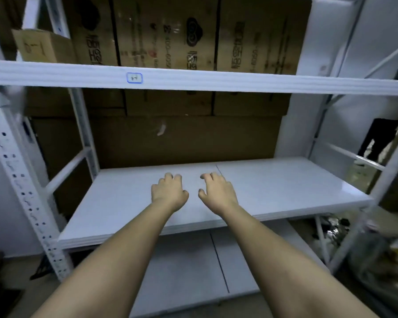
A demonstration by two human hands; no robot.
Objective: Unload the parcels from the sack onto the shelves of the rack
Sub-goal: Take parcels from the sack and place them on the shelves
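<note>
Both forearms fill the near edge of my view, reaching forward over the middle shelf (285, 180) of the white rack (16, 161). At their far ends my left hand (169, 191) and right hand (217, 191) hang just above the shelf's centre, side by side with a small gap between them. Each has its fingers loosely curled downward and grips nothing; whether the fingertips touch the surface I cannot tell. No parcel lies on this shelf, and the lower shelf (182, 267) beneath it shows none either. Flattened cardboard boxes (170, 33) stand behind the top shelf and run down the far side. A small blue-edged label (134, 78) sits on the top beam.

No sack is plainly visible from here. Some clutter (377, 255) sits low on the right beyond the rack's post, partly crinkled and shiny, but it is too blurred to name. My guess is the sack lies down there or out of view, so the unloading looks barely begun.

To do this step well, I would draw both hands back clear of the shelf's front lip, turn toward the sack, and take one parcel with both hands. Placing the first one far back and to the left leaves room to fill the row toward the near edge.
</note>
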